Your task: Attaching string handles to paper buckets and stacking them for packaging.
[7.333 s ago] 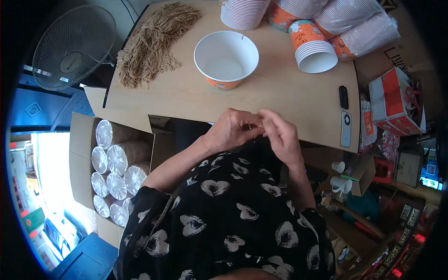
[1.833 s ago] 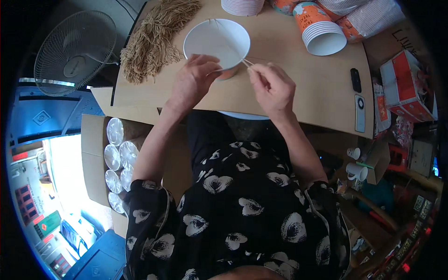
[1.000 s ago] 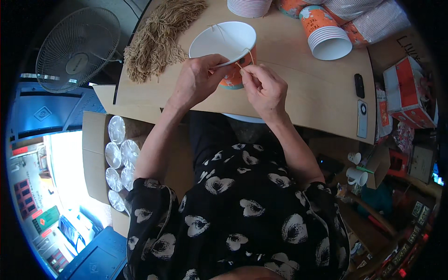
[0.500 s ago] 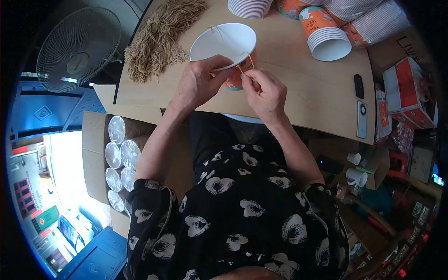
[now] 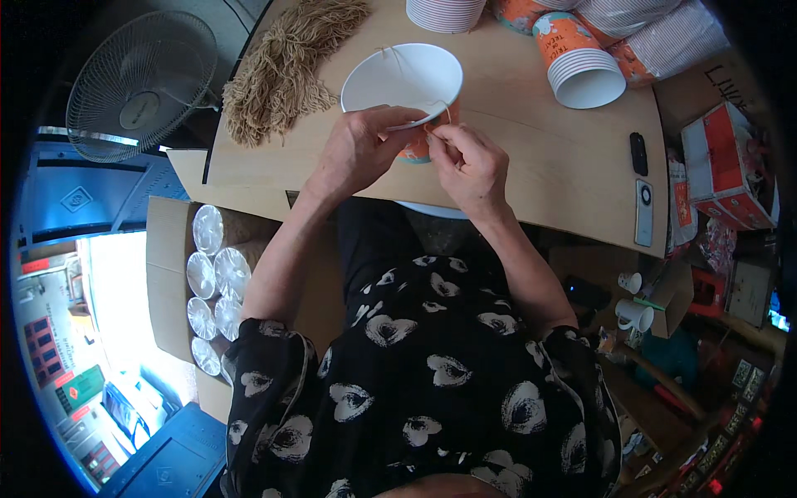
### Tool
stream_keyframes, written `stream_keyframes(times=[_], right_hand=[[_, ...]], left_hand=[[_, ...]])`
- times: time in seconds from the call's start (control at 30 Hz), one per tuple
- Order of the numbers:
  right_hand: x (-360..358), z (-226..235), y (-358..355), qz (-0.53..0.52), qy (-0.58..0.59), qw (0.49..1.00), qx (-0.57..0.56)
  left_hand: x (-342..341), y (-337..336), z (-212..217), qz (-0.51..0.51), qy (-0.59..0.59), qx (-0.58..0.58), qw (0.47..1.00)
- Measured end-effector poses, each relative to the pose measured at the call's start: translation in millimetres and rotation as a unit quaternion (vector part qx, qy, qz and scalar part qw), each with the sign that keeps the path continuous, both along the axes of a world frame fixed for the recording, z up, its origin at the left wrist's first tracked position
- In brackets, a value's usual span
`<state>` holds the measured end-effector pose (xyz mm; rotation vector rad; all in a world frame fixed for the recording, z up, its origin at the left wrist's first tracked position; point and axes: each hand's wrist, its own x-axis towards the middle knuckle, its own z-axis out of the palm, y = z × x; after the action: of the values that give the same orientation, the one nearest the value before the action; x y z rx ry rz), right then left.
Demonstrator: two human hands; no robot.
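Observation:
A large paper bucket (image 5: 402, 76), white inside and orange printed outside, is tilted with its mouth toward me at the near part of the table. My left hand (image 5: 359, 149) is closed on its near rim, thumb outside and fingers over the edge. At the rim's right side, my right hand (image 5: 471, 166) pinches a thin tan cord (image 5: 449, 108) that passes over the rim and inside. The cord's other end shows at the bucket's far rim. What the right fingertips do with the cord's end is partly hidden.
A bundle of tan cords (image 5: 286, 70) lies at the table's far left. Stacked orange buckets (image 5: 577, 62) and a white stack (image 5: 446, 12) stand at the back. A black object (image 5: 638, 153) and a silver remote (image 5: 643, 212) lie right. A carton (image 5: 170, 282) of wrapped stacks and a fan (image 5: 141, 87) are left.
The bucket has shifted slightly to the right and tipped a little. My right fingers have drawn closer to the rim, and less cord shows between them and the bucket.

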<state>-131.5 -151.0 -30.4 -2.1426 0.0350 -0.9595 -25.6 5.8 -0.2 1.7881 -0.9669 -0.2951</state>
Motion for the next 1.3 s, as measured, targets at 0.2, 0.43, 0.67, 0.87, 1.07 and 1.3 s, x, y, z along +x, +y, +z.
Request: stream_keyframes(times=[0.2, 0.43, 0.67, 0.87, 1.07, 1.3], right_hand=[[-2.8, -3.1, 0.4, -0.005, 0.005, 1.0, 0.012], [-11.8, -4.1, -3.1, 0.023, 0.023, 0.99, 0.134], [-15.9, 4.3, -10.6, 0.024, -0.051, 0.997, 0.051], [-21.0, 11.9, -10.3, 0.071, -0.071, 0.993, -0.056], [-28.5, 10.0, -4.6, 0.12, 0.055, 0.974, 0.183], [-31.3, 12.1, -13.0, 0.169, 0.116, 0.944, 0.259]], left_hand=[[0.5, 1.1, -5.1, 0.008, -0.006, 0.009, 1.0], [1.7, -1.2, -5.3, 0.051, -0.039, 0.012, 0.998], [-29.4, -2.1, 11.4, 0.161, -0.178, -0.051, 0.969], [-33.7, -2.4, 4.7, 0.076, 0.206, -0.05, 0.974], [-35.6, 3.6, -0.3, 0.026, 0.24, -0.073, 0.968], [-39.4, 3.2, -4.6, 0.014, 0.234, -0.071, 0.97]])
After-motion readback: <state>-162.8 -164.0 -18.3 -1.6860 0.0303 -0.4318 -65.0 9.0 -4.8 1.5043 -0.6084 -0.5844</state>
